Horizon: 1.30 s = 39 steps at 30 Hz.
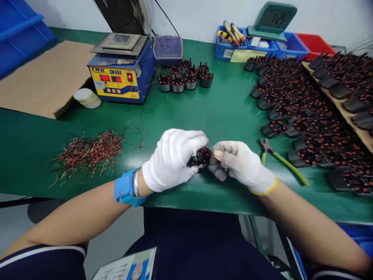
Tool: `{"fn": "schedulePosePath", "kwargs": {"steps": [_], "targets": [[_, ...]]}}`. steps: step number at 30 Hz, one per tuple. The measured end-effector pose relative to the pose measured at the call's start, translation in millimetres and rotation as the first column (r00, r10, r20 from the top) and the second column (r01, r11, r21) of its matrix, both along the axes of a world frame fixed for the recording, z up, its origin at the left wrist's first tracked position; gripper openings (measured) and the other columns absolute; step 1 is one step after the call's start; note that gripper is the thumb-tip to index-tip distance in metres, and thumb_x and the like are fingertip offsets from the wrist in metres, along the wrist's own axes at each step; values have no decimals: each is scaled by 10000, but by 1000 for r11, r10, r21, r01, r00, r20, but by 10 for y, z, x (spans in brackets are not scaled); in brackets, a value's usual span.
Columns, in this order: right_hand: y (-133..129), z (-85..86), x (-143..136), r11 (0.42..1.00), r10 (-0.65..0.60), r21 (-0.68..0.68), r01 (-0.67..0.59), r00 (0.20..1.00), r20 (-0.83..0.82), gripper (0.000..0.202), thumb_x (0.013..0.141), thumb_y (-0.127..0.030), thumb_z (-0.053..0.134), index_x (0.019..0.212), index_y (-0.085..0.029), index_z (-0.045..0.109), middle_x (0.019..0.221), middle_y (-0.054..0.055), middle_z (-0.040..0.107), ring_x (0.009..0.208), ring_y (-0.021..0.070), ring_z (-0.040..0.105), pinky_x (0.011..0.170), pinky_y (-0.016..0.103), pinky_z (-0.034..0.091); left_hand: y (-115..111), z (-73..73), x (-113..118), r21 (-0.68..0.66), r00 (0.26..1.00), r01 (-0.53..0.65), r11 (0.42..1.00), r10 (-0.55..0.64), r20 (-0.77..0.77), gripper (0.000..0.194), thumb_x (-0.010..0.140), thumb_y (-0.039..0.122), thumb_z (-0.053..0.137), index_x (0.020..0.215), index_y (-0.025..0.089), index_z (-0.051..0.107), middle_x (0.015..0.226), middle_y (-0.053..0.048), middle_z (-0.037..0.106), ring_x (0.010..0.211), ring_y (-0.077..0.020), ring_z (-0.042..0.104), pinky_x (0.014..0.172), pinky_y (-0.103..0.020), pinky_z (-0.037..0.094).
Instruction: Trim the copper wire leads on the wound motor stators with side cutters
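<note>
My left hand point(177, 157), in a white glove, is wrapped around a motor stator point(200, 157) with black plastic and copper windings, held above the table's front part. Close against its right side, my right hand point(231, 159) has its fingers pinched together; the bare thumb tip pokes out of the greyed glove. Whatever lies between those fingertips is too small to make out. Green-handled cutting pliers point(287, 165) lie with jaws apart just right of my right hand. A pile of copper wire offcuts point(91, 153) rests to the left of my left hand.
A blue and yellow solder pot point(121, 74) stands at the back left, near a white round pad point(87, 98). Several stators point(186, 77) sit beside it. Rows of stators point(279, 105) fill the right side. Blue bins point(229, 50) and a digital clock point(276, 17) line the wall.
</note>
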State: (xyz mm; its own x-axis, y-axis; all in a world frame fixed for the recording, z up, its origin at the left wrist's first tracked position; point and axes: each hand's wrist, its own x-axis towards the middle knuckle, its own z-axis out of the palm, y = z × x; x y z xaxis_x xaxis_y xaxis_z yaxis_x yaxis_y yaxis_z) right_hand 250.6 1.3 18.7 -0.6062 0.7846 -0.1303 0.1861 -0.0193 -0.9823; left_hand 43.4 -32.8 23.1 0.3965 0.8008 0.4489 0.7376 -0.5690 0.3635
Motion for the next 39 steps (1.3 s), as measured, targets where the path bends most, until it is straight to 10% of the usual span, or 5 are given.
{"fn": "schedulePosePath", "kwargs": {"steps": [4, 8, 22, 30, 39], "targets": [[56, 38, 96, 549, -216, 835, -41, 958, 189, 487, 780, -453, 644, 1157, -152, 574, 1190, 169, 630, 1165, 319, 557, 1013, 522, 408, 4, -24, -11, 2, 997, -53, 999, 53, 58, 354, 780, 362, 607, 1084, 182, 575, 1125, -121, 674, 1023, -281, 633, 886, -433, 467], [59, -4, 45, 272, -229, 910, -312, 898, 376, 253, 861, -243, 496, 1067, -169, 623, 1007, 104, 697, 1023, 257, 619, 1098, 529, 308, -3, -60, -2, -30, 999, -20, 999, 21, 41, 383, 772, 361, 626, 1093, 161, 570, 1113, -124, 669, 1005, -277, 629, 887, -425, 462], [-513, -109, 1072, 572, -701, 796, -197, 386, 600, 731, 822, -602, 516, 1317, -65, 477, 1261, 262, 540, 1165, 412, 506, 923, 507, 439, 24, 77, -90, -286, 989, -114, 951, 81, -126, 759, 596, 670, 680, 1143, 156, 573, 1182, -132, 616, 1072, -338, 581, 926, -479, 469], [-605, -240, 996, 660, -673, 716, -226, 244, 698, 823, 791, -636, 508, 1383, -71, 414, 1349, 295, 437, 1223, 477, 421, 894, 575, 417, -17, 123, 1, -319, 960, -170, 932, 83, -268, 370, 772, 451, 581, 1032, 190, 614, 960, -79, 678, 876, -287, 654, 769, -423, 521], [-594, -190, 1255, 770, -600, 615, -173, 132, 789, 942, 682, -698, 588, 1420, -142, 407, 1379, 285, 428, 1077, 498, 517, 688, 525, 477, -224, 303, -110, 262, 992, 122, 957, -120, -24, 599, 734, 433, 713, 1251, 234, 484, 1249, -92, 612, 1096, -270, 607, 930, -411, 479]]}}
